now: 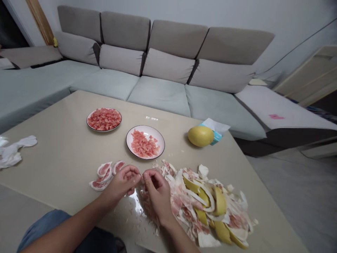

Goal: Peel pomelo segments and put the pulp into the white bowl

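My left hand (123,182) and my right hand (156,191) meet over the near edge of the beige table (65,154), fingers curled and pinched together on a piece of pink pomelo flesh that is mostly hidden between them. Just left of my left hand lie several unpeeled pomelo segments (104,174). Right of my right hand spreads a heap of yellow rind and white pith (210,207). Beyond my hands stands a white plate (145,141) with some peeled pink pieces, and farther left a fuller plate (104,119).
A whole yellow pomelo (200,136) rests at the far right of the table beside a tissue pack (217,130). Crumpled white tissue (13,149) lies at the left edge. A grey sectional sofa (158,70) wraps behind the table.
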The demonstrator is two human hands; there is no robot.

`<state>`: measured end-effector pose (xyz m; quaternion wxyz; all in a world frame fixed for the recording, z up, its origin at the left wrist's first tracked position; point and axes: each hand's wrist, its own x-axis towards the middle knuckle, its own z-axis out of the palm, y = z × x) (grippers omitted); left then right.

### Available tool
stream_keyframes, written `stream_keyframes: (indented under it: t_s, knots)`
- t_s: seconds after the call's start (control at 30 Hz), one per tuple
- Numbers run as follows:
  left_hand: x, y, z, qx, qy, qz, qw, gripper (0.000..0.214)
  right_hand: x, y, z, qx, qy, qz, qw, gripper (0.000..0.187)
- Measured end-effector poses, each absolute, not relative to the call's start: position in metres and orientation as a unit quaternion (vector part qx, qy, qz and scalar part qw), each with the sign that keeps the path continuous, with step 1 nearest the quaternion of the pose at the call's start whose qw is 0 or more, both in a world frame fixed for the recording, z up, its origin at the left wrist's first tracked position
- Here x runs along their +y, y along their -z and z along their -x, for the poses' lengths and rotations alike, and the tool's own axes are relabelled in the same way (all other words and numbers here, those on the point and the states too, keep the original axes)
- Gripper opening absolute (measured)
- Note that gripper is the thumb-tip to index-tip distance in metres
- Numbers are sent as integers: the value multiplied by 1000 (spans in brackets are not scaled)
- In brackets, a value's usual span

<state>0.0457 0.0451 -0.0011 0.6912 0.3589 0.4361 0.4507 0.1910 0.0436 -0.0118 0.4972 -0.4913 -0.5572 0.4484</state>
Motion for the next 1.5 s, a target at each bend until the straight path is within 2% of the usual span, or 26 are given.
stream_keyframes:
  t_s: [0.13,0.27,0.43,0.57,0.67,0.87,1.03,1.2,1.37,1.5]
  knots:
    - [45,3,-47,515,-502,-433,543,31,43,12,-190,-549,-449,490,506,19]
    - [40,3,-47,535,-459,-499,504,33,43,10,-189,-541,-480,492,484,21]
    - [39,1,-45,555,-440,-539,456,16,44,11,-191,-531,-499,488,479,21]
    - [42,1,-44,537,-437,-572,439,14,45,14,-192,-532,-506,480,480,25]
    - [43,5,-43,515,-427,-570,477,16,45,16,-193,-540,-510,473,474,28]
    - [43,10,-43,440,-390,-450,672,27,46,17,-192,-533,-538,452,471,31]
    - [43,10,-44,385,-396,-352,755,25,45,16,-192,-536,-550,438,467,32]
    - [46,8,-42,355,-410,-272,795,21,45,16,-193,-548,-546,440,456,33]
    - [48,5,-39,347,-439,-206,802,16,44,19,-195,-503,-578,424,482,36]
    - [48,6,-38,345,-447,-173,807,17,47,16,-199,-516,-541,437,500,37]
